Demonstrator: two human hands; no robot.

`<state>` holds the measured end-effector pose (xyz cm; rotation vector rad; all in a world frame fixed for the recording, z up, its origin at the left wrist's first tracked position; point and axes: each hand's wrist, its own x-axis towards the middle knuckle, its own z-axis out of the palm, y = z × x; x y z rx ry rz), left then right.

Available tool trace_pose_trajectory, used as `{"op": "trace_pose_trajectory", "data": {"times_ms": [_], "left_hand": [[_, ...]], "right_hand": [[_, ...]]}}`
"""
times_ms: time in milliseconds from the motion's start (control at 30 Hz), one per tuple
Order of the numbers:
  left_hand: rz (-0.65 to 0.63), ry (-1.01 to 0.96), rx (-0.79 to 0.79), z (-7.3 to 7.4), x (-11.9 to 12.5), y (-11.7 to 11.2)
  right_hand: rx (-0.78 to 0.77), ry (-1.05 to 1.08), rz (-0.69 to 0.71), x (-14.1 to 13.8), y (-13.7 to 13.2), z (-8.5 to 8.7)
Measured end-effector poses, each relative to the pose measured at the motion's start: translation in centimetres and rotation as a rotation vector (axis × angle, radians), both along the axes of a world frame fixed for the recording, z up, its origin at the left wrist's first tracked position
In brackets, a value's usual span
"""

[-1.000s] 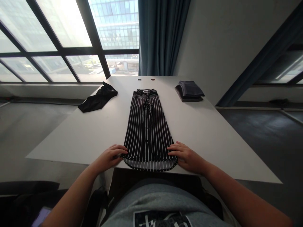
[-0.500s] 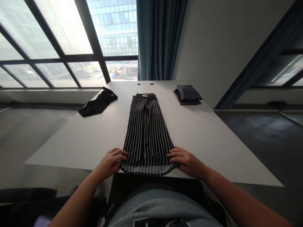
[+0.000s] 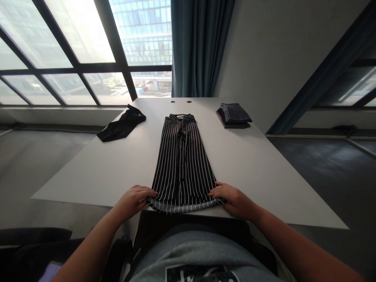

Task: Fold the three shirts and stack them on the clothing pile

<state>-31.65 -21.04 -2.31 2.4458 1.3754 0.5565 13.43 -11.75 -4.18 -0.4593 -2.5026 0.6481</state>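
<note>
A black shirt with white stripes point(image 3: 183, 160) lies folded into a long narrow strip down the middle of the white table point(image 3: 258, 168), collar at the far end. My left hand point(image 3: 133, 199) is closed on the left corner of its near hem. My right hand point(image 3: 233, 197) is closed on the right corner of the hem. The hem edge is raised a little off the table's near edge between both hands.
A loose black garment point(image 3: 122, 124) lies at the far left of the table. A folded dark grey stack point(image 3: 234, 113) sits at the far right. Large windows and a blue curtain point(image 3: 198, 47) stand behind the table. A phone point(image 3: 50, 271) shows at bottom left.
Both hands have closed on the hem corners and lifted the hem slightly; its rounded lower edge now curls up instead of lying flat over the table edge.
</note>
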Motion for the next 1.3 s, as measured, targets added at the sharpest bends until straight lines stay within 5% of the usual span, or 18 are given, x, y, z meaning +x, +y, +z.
{"op": "trace_pose_trajectory", "data": {"times_ms": [200,333,600,767,967,1133,1300], "left_hand": [[-0.018,-0.005,-0.028,5.4,0.4,-0.1],[0.038,-0.079,-0.043,6.4,0.1,1.4],[0.172,-0.234,-0.039,5.9,-1.3,8.5],[0.253,-0.353,-0.075,5.4,-1.7,14.3],[0.289,-0.391,-0.263,2.8,-1.9,20.1],[0.403,-0.206,-0.256,0.0,-1.5,21.5],[0.525,-0.063,-0.162,-0.7,-0.8,21.6]], "right_hand": [[-0.193,0.036,-0.129,0.0,-0.3,3.2],[-0.332,0.116,-0.252,-0.6,1.0,4.8],[-0.462,0.318,-0.550,-3.4,7.9,4.9],[-0.565,0.412,-0.608,-5.4,13.3,4.5],[-0.652,0.217,-0.679,-6.7,18.0,1.8],[-0.387,0.016,-0.796,-6.9,18.6,0.5],[-0.156,-0.080,-0.829,-7.1,19.2,0.3]]}}
